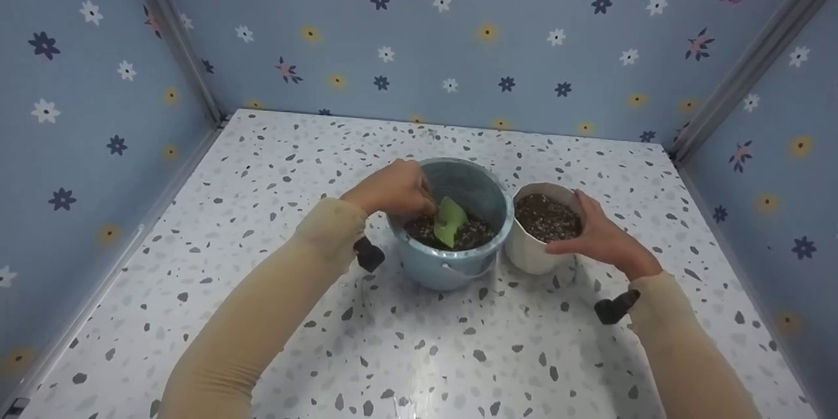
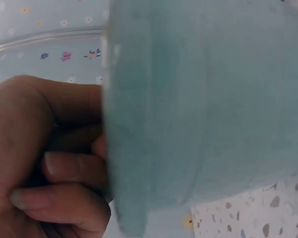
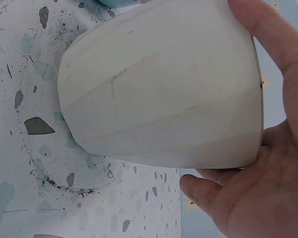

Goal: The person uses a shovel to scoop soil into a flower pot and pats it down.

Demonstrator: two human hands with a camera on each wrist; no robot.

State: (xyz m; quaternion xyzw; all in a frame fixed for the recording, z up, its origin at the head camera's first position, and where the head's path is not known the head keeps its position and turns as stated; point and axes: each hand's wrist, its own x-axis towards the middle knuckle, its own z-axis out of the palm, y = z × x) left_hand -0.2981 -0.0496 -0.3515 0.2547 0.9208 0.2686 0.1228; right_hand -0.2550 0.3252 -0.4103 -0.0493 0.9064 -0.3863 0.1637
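My left hand (image 1: 399, 188) reaches over the left rim of a pale blue bucket (image 1: 425, 268), fingers curled. Its fingertips pinch at the edge of a green leaf-shaped piece (image 1: 450, 221), like a small scoop blade, which stands against dark soil (image 1: 476, 234) in the bucket. In the left wrist view the bucket wall (image 2: 203, 99) hides those fingertips. With thumb and fingers spread around its rim, my right hand (image 1: 599, 232) holds a white faceted pot (image 1: 533, 255). Dark, speckled soil (image 1: 548, 217) fills much of this pot. Smudges mark its side (image 3: 154, 94) in the right wrist view.
The pot stands close at the bucket's right. A thin bucket handle (image 1: 468, 275) hangs at the front. Dark soil crumbs (image 3: 64, 188) lie on the speckled white tabletop (image 1: 458, 353). Flowered blue panels (image 1: 419, 26) enclose the back and both sides.
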